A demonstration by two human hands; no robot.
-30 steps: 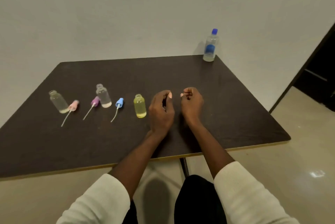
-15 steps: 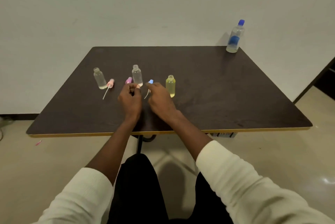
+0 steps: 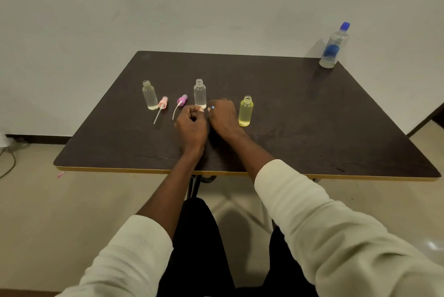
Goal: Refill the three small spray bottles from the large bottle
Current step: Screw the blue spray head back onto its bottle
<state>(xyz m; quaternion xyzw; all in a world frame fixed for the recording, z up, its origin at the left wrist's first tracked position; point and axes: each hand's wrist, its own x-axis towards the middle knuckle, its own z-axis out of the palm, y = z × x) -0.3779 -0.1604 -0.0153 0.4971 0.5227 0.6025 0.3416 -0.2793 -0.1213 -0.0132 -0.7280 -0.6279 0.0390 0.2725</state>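
Three small open bottles stand in a row on the dark table (image 3: pixel 312 116): a clear one at the left (image 3: pixel 149 96), a clear one in the middle (image 3: pixel 200 93), and a yellow-filled one (image 3: pixel 246 111). A pink spray head (image 3: pixel 163 102) and a purple spray head (image 3: pixel 181 99) lie between them. My right hand (image 3: pixel 223 117) curls over the blue spray head (image 3: pixel 213 107), of which only a speck shows. My left hand (image 3: pixel 192 126) is a loose fist beside it, with nothing seen in it. The large blue-capped bottle (image 3: pixel 334 45) stands capped at the far right corner.
The table's near edge (image 3: pixel 240 173) has a yellow trim, with my legs below it. A cable (image 3: pixel 9 159) and a small pink object (image 3: pixel 60 174) lie on the floor at the left. A wall rises right behind the table.
Both hands moved left, from right of the yellow bottle to in front of the middle clear bottle. My right hand came down over the blue spray head. The view shifted too.
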